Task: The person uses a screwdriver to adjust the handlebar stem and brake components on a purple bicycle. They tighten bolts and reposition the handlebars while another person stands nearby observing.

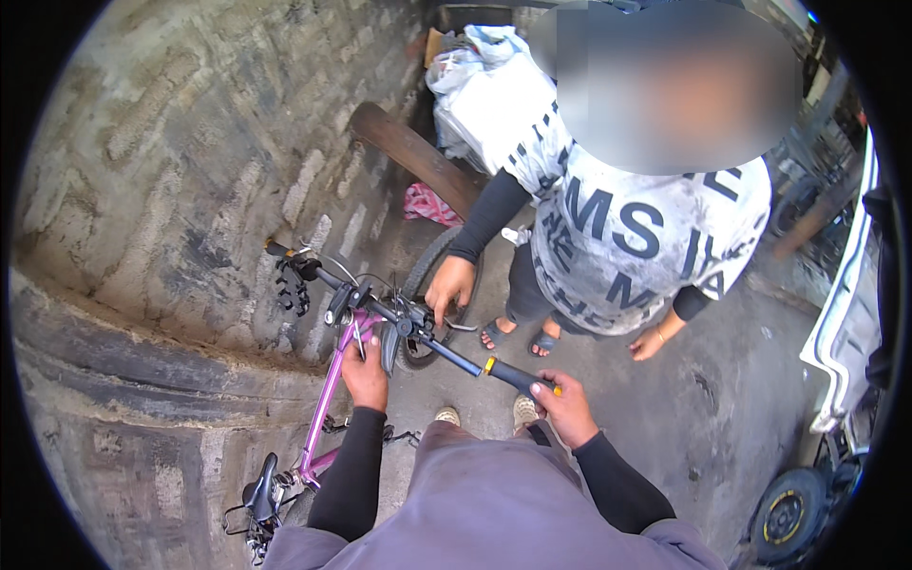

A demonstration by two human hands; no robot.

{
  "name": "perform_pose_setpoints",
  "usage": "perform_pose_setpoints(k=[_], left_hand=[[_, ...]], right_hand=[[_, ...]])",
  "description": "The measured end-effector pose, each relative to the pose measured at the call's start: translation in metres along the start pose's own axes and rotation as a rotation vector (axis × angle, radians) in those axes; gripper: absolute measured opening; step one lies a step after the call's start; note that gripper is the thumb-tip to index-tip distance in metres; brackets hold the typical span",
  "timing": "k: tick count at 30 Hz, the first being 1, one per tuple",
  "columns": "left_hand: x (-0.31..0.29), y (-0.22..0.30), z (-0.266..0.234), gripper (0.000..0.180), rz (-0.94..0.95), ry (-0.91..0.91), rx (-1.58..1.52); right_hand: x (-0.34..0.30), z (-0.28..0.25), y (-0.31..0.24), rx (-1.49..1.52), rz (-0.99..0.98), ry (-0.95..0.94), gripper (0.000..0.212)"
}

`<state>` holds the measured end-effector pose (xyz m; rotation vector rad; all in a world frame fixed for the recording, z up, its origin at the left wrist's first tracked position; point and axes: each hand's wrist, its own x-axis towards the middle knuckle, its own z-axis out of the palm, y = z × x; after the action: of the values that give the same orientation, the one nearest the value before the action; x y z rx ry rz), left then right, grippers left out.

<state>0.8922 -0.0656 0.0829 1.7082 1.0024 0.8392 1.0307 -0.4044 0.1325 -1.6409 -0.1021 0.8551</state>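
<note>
A pink bicycle (326, 404) stands on my left, its dark handlebar (451, 355) running across in front of me. My right hand (567, 410) is closed round the outer end of a black handlebar grip (518, 376) with yellow ends. The grip lines up with the bar's near end; whether it sits on the bar I cannot tell. My left hand (366, 378) is closed beside the head of the frame, where a slim silver piece shows above the fingers. Across from me, a co-worker's hand (450, 287) reaches down to the brake lever (462, 328) and clamps.
A co-worker in a patterned white shirt (617, 228) stands opposite, wearing sandals. A rough wall (218, 171) rises on the left. Behind the front wheel (432, 275) lie a wooden beam (408, 152) and white bags (484, 95). At right are a white panel (841, 304) and a small wheel (787, 516).
</note>
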Motion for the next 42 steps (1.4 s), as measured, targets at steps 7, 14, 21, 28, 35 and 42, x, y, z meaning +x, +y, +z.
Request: perform_pose_setpoints(k=[7,14,21,28,35,42], left_hand=[[-0.122,0.049,-0.002,0.037,-0.386,-0.268,-0.671],[-0.152,0.071,-0.011,0.029,-0.639,-0.017,-0.854],[-0.163,0.028,-0.051,0.021,-0.650,0.044,-0.860],[-0.189,-0.025,-0.094,0.023,-0.684,-0.025,-0.807],[-0.166,-0.044,-0.096,0.024,-0.676,-0.135,-0.768],[-0.163,0.024,-0.058,0.027,-0.605,-0.419,-0.634]], right_hand=[[0.014,0.014,-0.056,-0.142,-0.193,-0.513,0.041],[0.030,0.072,-0.065,-0.393,-0.426,-0.777,0.038],[0.125,0.074,-0.019,-0.726,-0.745,-0.194,0.041],[0.117,0.085,0.020,-0.745,-0.508,-0.311,0.047],[0.100,0.081,0.026,-0.740,-0.566,-0.177,0.044],[-0.027,0.043,-0.034,-0.552,-0.587,-0.365,0.051]])
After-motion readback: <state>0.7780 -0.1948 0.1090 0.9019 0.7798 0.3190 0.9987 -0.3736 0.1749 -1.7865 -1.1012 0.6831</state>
